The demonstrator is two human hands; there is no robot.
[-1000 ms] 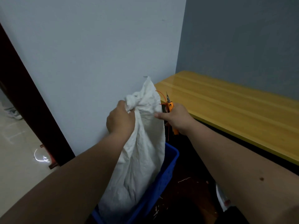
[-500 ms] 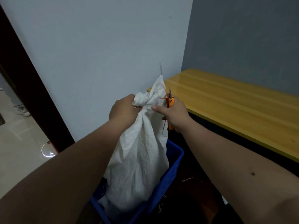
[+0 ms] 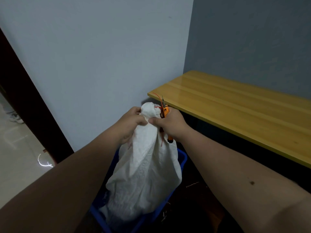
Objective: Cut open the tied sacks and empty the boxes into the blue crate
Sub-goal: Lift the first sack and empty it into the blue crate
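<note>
The sack [image 3: 144, 170] stands in the crate [image 3: 182, 161] at the lower centre of the frame. The left hand [image 3: 133, 122] grips its bunched neck. The right hand [image 3: 170, 122] holds the cutter [image 3: 165, 111] and pinches the neck too. The red tie [image 3: 157, 106] looks still in place, so opening and emptying remain.

Both forearms are bare, with no sleeves, gloves or jewellery.
</note>
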